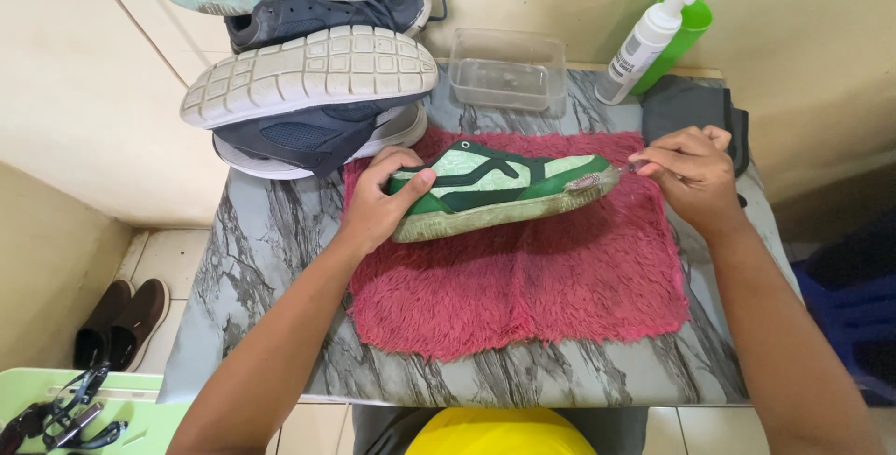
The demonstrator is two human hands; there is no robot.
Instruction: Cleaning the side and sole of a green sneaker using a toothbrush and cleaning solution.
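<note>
A green and white sneaker lies on its side on a shaggy red towel. My left hand grips the shoe's heel end, thumb across the upper. My right hand holds a small brush, whose bristles touch the toe of the shoe. Both forearms reach in from the bottom edge.
The towel covers a small marble-patterned table. At the back left are stacked sneakers, grey-blue ones and another green one. Behind stand a clear plastic tub, a white pump bottle, a green bottle and a dark cloth. Brown shoes sit on the floor.
</note>
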